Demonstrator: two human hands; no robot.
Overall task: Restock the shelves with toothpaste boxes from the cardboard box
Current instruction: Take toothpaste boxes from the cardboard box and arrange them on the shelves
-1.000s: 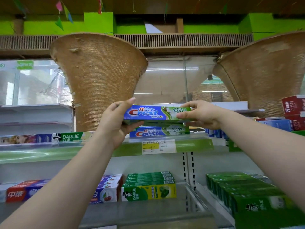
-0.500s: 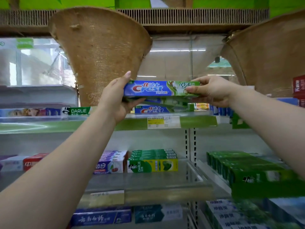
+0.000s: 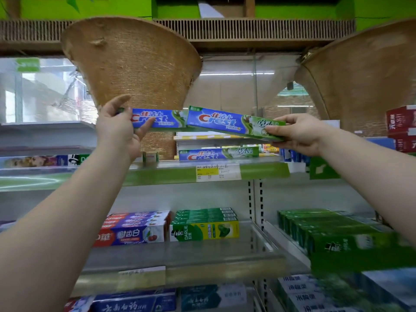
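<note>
Now that the stack has split, left hand (image 3: 117, 131) grips the left box (image 3: 162, 120), right hand (image 3: 299, 135) the right box (image 3: 225, 123) (hands apart, so each can likely be shelved singly).

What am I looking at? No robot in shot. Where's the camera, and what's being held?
No machine here: a person works bare-handed. The one camera sits on their head, looking forward and down, so both forearms reach in from below. The left hand grips the end of a first Crest box. The right hand pinches the end of a second Crest box, tilted and overlapping it. Beneath them a third Crest box lies on the upper shelf. The lower shelf carries Darlie boxes among others.
</note>
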